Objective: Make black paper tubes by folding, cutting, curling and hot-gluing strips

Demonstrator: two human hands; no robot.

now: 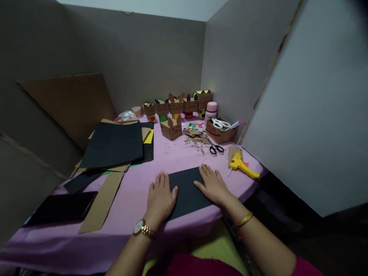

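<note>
A black sheet of paper (pixel 188 191) lies flat at the front edge of the table, between and partly under my hands. My left hand (pixel 161 195) rests palm down on its left edge, fingers stretched out and overlapping the tablecloth. Across the sheet's right side lies my right hand (pixel 212 184), flat with the thumb spread inward. Neither hand grips anything. Beyond the sheet are black-handled scissors (pixel 216 148), and a yellow glue gun (pixel 243 165) lies on a cardboard piece to the right.
Black sheets (pixel 116 143) and cardboard are stacked left, near a cardboard strip (pixel 103 203) and a dark flat device (pixel 61 208). Cardboard animal faces (pixel 176 105) on cups stand at the back by a pink bottle (pixel 211 111). A cardboard box (pixel 220 134) holds white scissors. Grey partitions (pixel 138 50) surround the table.
</note>
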